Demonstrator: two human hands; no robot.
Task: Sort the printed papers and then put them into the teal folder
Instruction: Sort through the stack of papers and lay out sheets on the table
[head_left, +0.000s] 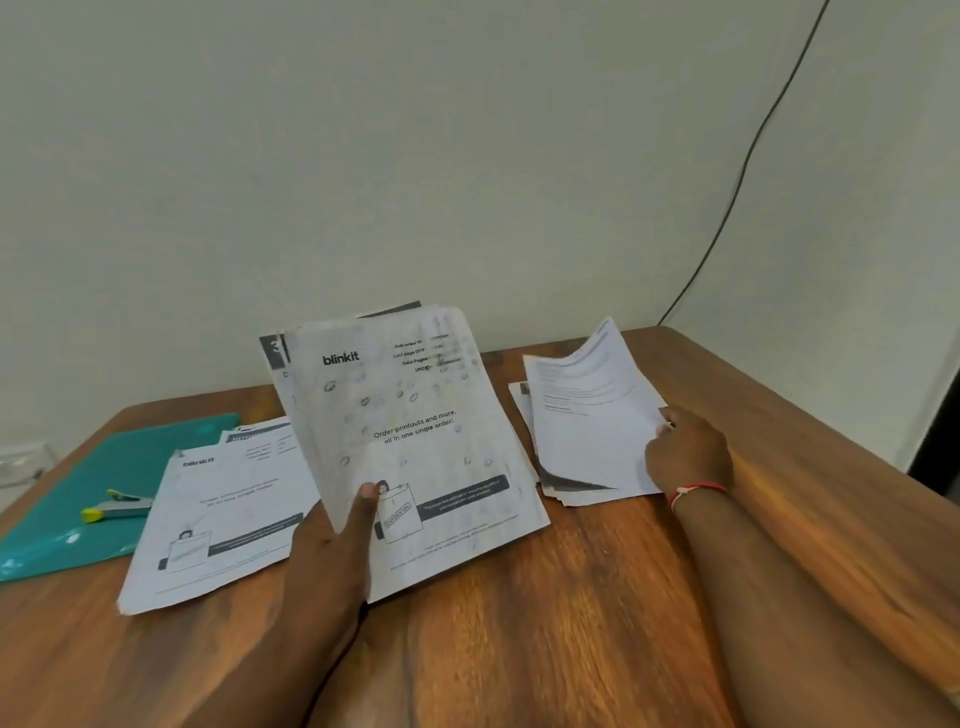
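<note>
- The left hand (337, 551), low in the middle of the frame, grasps a tilted bundle of white printed papers (415, 415) by its lower edge, with the thumb on the front sheet, which reads "blinkit".
- The right hand (685, 452), at centre right, pinches the right edge of a curling white printed sheet (587, 410) atop a loose pile of papers (571, 491).
- A thin red thread band (696, 491) circles the right wrist.
- The flat teal plastic folder (104, 467) lies at the left of the frame on the brown wooden table (519, 623). A small grey and lime-green clip-like tool (117, 505) rests on it.
- Another flat stack of white printed pages (223, 519) overlaps the folder's right edge, and the held bundle hides the stack's right side.
- A black cable (743, 171) runs down the pale wall at upper right.
</note>
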